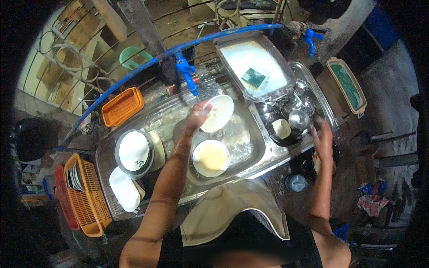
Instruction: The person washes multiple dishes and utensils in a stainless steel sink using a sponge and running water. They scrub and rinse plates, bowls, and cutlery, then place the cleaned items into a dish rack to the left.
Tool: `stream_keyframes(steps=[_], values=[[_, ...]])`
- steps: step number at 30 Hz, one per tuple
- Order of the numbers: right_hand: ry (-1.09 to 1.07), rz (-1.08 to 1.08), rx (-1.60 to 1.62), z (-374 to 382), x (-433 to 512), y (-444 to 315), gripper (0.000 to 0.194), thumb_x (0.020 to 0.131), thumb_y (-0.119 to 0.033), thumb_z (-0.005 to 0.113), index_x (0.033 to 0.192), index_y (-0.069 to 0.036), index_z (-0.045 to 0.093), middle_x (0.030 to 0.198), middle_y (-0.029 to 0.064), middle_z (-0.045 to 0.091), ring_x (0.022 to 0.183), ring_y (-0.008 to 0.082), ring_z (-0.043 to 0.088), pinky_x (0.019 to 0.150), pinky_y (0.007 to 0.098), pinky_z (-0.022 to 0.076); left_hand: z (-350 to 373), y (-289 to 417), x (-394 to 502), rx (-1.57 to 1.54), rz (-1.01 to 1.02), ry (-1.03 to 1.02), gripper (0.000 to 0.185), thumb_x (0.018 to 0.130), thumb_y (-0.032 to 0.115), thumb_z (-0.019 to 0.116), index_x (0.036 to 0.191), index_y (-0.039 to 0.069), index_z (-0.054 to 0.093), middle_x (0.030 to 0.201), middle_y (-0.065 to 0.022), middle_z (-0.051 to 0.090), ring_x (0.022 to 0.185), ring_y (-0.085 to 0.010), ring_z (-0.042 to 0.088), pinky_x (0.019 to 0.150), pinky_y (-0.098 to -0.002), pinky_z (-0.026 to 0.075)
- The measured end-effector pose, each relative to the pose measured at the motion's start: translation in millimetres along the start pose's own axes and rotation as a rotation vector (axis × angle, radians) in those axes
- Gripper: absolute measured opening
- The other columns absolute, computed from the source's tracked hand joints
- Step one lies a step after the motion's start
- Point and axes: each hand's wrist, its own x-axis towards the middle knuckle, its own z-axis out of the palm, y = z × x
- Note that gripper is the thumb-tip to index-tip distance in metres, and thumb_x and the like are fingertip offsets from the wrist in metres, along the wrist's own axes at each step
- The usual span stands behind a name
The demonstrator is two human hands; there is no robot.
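My left hand (200,114) grips the rim of a white plate (219,115), tilted below the spout of a blue plastic tap (186,72). Brownish specks mark the plate's face. Beneath it, in the stainless steel sink (244,135), lies a white bowl (211,158) with yellowish liquid in it. At the right, my right hand (322,135) is slightly blurred, its fingers apart and nothing visible in them. It is beside several shiny metal bowls (299,119) and a small cream dish (281,129) at the right end of the sink unit.
A rectangular tub of suds (231,53) holds a green scouring sponge (253,78). White dishes (134,150) are stacked on the left drainboard. Orange baskets (122,106) and a yellow plastic rack (90,197) stand left. A blue pipe (134,75) crosses behind; a green-filled tray (347,85) lies right.
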Motion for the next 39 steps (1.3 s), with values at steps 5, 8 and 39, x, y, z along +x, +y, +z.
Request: stream_keyframes(steps=[5,8,39], values=[[0.117,-0.337,0.376,72,120,-196,0.059,0.086,-0.014,0.076,0.140,-0.006,0.053,0.137,0.0234,0.058,0.133,0.0382,0.052,0.112,0.0446,0.0416,-20,21,-29,-0.258,-0.125,0.160,0.039,0.107,0.026,0.055,0.137,0.001,0.056,0.118,-0.0115,0.071,0.104,-0.0190,0.070,0.089,-0.0342,0.059],[-0.375,-0.105,-0.134,139,179,-222,0.091,0.081,-0.021,0.080,0.158,-0.018,0.032,0.168,0.0221,0.013,0.147,0.0556,0.025,0.110,0.0726,0.0321,1,43,-44,-0.601,-0.212,0.161,0.042,0.108,0.028,0.051,0.141,0.001,0.052,0.125,-0.0150,0.068,0.110,-0.0240,0.069,0.094,-0.0385,0.058],[-0.367,-0.529,0.497,234,-23,-293,0.032,0.088,-0.005,0.063,0.119,0.001,0.067,0.140,0.0305,0.055,0.139,0.0460,0.045,0.116,0.0510,0.0382,30,8,-103,-1.030,-0.050,0.141,0.054,0.106,0.036,0.050,0.145,-0.002,0.045,0.139,-0.0192,0.058,0.128,-0.0372,0.056,0.112,-0.0543,0.043]])
